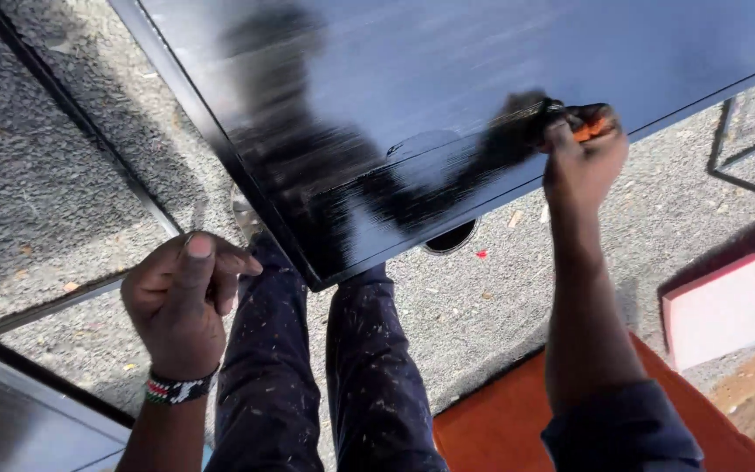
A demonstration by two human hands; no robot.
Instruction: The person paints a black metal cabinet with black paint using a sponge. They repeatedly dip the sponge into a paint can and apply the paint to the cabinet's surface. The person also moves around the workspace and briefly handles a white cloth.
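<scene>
A large glossy black painted panel (447,79) slants across the upper middle of the view, its wet surface mirroring shadows. My right hand (580,157) grips a paintbrush (561,118) with an orange handle, its dark bristles pressed on the panel near the lower edge. My left hand (181,293) hangs at the lower left, fingers curled into a loose fist with nothing in it, just left of the panel's near corner. A beaded band (176,389) circles that wrist.
My legs in dark paint-flecked trousers (325,376) stand on grey gravel (482,297) under the panel. A dark round object (452,238) peeks out below the panel's edge. Another black panel (19,411) lies lower left, an orange-brown sheet (500,419) lower right, a pink-edged white board (731,301) at right.
</scene>
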